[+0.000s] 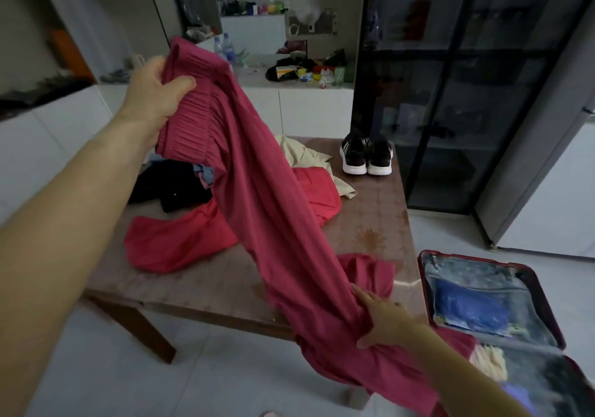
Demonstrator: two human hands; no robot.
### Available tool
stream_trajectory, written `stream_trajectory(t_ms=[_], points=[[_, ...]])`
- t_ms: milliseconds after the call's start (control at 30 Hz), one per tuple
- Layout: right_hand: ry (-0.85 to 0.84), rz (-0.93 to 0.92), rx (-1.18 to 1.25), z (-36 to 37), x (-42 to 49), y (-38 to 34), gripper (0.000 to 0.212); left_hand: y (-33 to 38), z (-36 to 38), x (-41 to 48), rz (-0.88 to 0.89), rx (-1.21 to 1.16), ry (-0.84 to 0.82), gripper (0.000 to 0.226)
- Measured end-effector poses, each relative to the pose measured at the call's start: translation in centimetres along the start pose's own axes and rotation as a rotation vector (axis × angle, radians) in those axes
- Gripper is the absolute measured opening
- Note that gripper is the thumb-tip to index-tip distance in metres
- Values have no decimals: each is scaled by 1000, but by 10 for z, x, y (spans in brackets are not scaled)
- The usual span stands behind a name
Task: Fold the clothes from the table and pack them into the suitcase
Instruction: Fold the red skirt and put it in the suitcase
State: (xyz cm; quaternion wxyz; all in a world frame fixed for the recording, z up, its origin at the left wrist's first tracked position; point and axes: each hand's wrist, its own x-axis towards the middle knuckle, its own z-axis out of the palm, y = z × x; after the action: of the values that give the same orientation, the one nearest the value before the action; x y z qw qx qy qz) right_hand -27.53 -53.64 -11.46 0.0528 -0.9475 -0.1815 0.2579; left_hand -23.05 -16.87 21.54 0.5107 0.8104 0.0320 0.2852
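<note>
A long magenta garment [257,191] with a pleated waistband stretches diagonally across the view. My left hand [154,91] grips the waistband end, raised high at the upper left. My right hand [383,320] grips the lower part of the garment near the table's front right corner. More clothes lie on the brown table [370,223]: a red piece [174,242], a dark piece [170,188] and a beige piece [302,156]. An open red suitcase [428,291] lies on the floor at the lower right, with blue items inside.
A pair of black sneakers [367,156] stands at the table's far right corner. A dark glass cabinet [467,94] rises behind the table. White counters with clutter line the back wall. Pale tiled floor [161,384] surrounds the table.
</note>
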Motion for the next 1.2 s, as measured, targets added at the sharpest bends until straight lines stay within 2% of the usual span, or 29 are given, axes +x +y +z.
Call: stream_trajectory(t_ms=[33,100,167,267,300,367,433,467,533,600,700,767,800,867,933,1000,1100,1133,1200], points=[[16,18,-46,4,0,-4,117,1,-4,-2,8,11,7,14],[110,-8,-132,13,-3,-10,85,5,-9,-6,14,17,12,14],[134,-107,-79,22,-13,-15,59,8,-9,-8,29,14,6,17],[-113,-194,32,23,-39,-24,46,9,-2,-7,31,23,-23,20],[-244,-197,83,18,-50,-27,51,10,2,-8,25,22,-60,18],[-468,-203,186,-3,-68,-31,86,11,9,-6,16,51,-157,22],[-527,-243,264,-37,-76,-33,99,21,17,-6,33,131,-292,25],[-465,-255,324,-58,-78,-33,99,29,21,-8,57,185,-377,24],[-227,-273,424,-102,-80,-35,101,44,32,-11,121,290,-555,26],[96,-300,560,-146,-83,-43,111,63,43,-20,151,371,-724,38],[627,-399,705,-220,-106,-76,119,87,63,-32,184,454,-913,30],[875,-497,550,-265,-126,-101,122,99,75,-39,261,517,-981,27],[932,-530,404,-283,-132,-111,125,104,79,-42,296,542,-995,28],[900,-505,164,-308,-137,-122,132,112,82,-46,328,553,-993,40],[761,-439,146,-322,-136,-126,129,116,79,-48,328,562,-925,41],[693,-376,159,-331,-134,-124,106,113,72,-47,239,478,-856,37],[736,-410,92,-335,-134,-118,45,103,56,-49,101,413,-875,47],[748,-431,100,-336,-135,-116,34,100,52,-49,106,448,-878,47],[742,-436,72,-339,-137,-115,29,98,49,-52,134,451,-839,38]])
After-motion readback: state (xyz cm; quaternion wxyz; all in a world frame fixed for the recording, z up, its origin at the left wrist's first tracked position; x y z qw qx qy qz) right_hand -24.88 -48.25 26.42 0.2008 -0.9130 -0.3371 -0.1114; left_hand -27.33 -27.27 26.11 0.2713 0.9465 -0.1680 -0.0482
